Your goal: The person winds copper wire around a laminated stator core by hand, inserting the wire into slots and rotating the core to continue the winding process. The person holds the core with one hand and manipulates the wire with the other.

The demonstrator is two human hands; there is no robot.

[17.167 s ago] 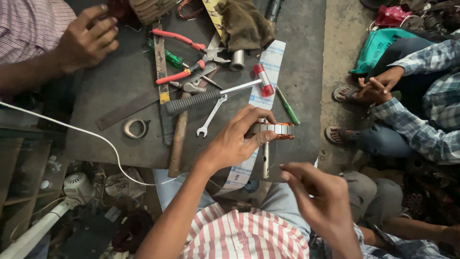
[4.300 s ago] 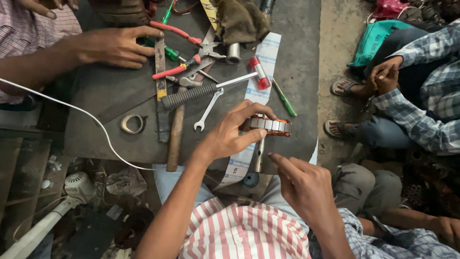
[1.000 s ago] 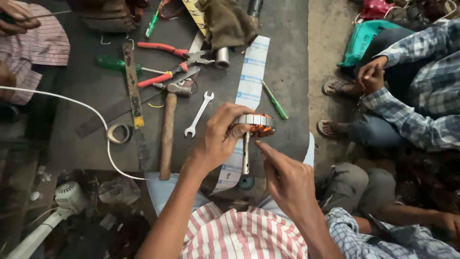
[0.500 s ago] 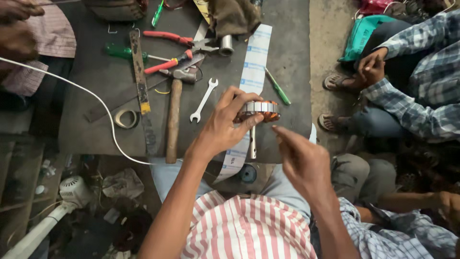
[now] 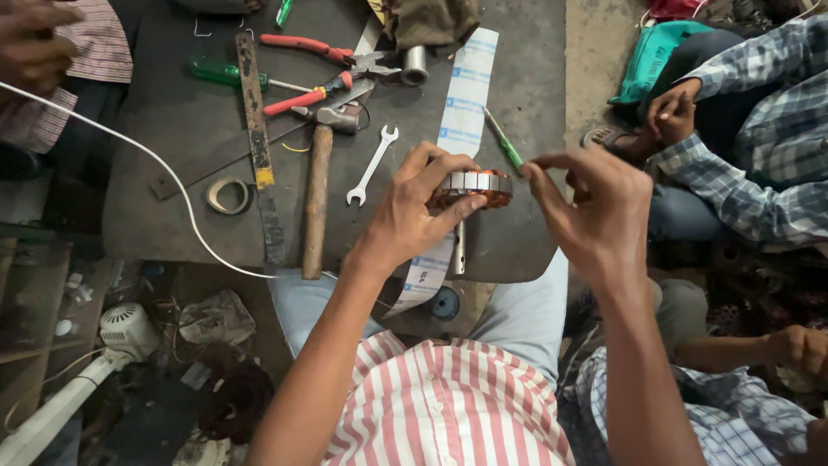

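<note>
Here, two hands work at one motor stator on a dark metal work table [image 5: 172, 138].

Nearest, the left hand [image 5: 414, 216] grips the round stator [image 5: 476, 185], thumb and fingers curled over its ribbed steel rim; it stands near the table's front edge with its shaft [image 5: 459, 246] pointing toward the wearer, long axis running near to far. The right hand [image 5: 595, 207], just beside it, is pinched thumb to forefinger, possibly on a fine wire, too thin to confirm. Beyond lie one spanner [image 5: 371, 164], one wooden-handled hammer [image 5: 317, 194], one tape roll [image 5: 228, 196], one flat file [image 5: 257, 155], one green screwdriver [image 5: 226, 73] and two red-handled pliers [image 5: 323, 65].
</note>
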